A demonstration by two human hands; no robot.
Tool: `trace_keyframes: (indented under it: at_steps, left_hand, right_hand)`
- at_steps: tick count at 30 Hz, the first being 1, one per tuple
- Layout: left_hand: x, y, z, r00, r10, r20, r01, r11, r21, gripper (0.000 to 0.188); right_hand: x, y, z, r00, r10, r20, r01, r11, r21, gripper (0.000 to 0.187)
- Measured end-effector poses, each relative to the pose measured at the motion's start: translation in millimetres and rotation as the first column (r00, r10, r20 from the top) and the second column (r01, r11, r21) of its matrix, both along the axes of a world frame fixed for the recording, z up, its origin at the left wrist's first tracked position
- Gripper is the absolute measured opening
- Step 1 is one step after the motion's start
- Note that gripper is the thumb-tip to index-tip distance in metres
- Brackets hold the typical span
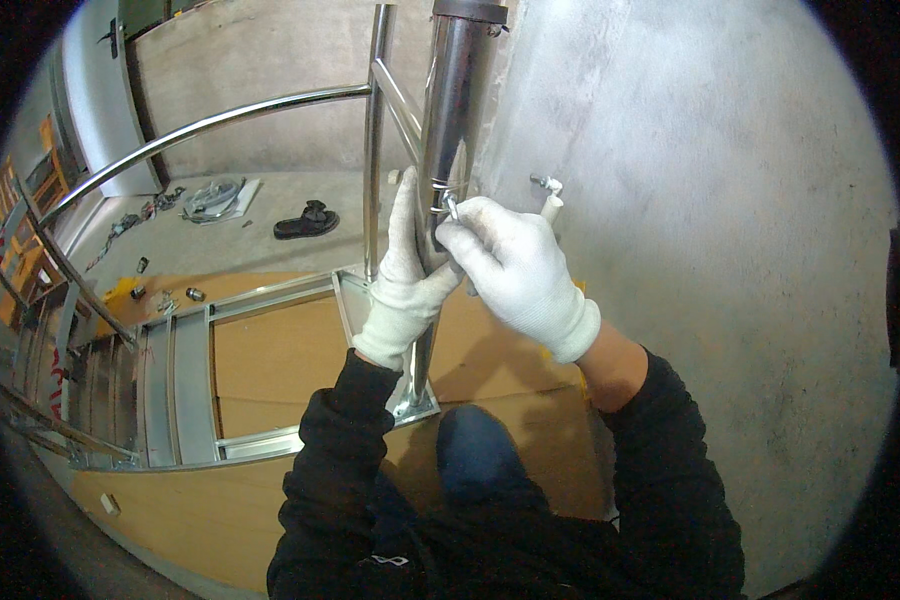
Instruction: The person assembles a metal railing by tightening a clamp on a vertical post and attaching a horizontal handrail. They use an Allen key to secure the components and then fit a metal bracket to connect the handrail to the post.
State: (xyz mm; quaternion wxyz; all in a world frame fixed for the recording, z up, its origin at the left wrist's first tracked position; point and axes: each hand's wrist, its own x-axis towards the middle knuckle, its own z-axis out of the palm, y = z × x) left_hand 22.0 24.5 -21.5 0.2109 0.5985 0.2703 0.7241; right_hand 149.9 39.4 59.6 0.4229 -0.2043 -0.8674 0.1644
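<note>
Both my hands wear white knit gloves and work at a thick polished steel cylinder with a dark cap at its top. My left hand cups the cylinder's lower part, fingers stretched up along its left side and thumb across the front. With a pinch of thumb and fingers, my right hand grips a small shiny metal fastener at the cylinder's side, beside thin wire-like loops. Its exact kind is too small to tell. Below, a narrower steel post runs down to a metal frame.
A curved steel handrail joins an upright tube on the left. Cardboard lies under the frame. A black sandal, coiled hose and small fittings are on the floor. A pipe elbow juts from the right wall.
</note>
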Motion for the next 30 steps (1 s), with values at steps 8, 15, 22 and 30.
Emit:
trace_keyframes:
  at_steps: [8,15,22,30]
  left_hand:
    - [0,6,-4,0.999,0.036,0.012,-0.036,0.999,-0.002,0.093]
    - [-2,1,-2,0.993,0.095,-0.067,-0.092,0.995,0.042,0.093]
    - [-2,1,0,0.997,0.058,-0.046,-0.058,0.998,-0.015,0.093]
    - [-3,6,-4,0.997,0.071,-0.039,-0.071,0.997,-0.014,0.092]
  right_hand:
    - [0,2,2,1.000,-0.003,0.027,0.002,0.999,0.044,0.019]
    - [-1,8,5,0.993,-0.025,0.116,-0.009,0.958,0.286,0.020]
    - [9,22,15,0.964,-0.046,0.262,-0.096,0.859,0.503,0.016]
    - [15,24,41,0.886,-0.102,0.453,-0.213,0.778,0.591,0.013]
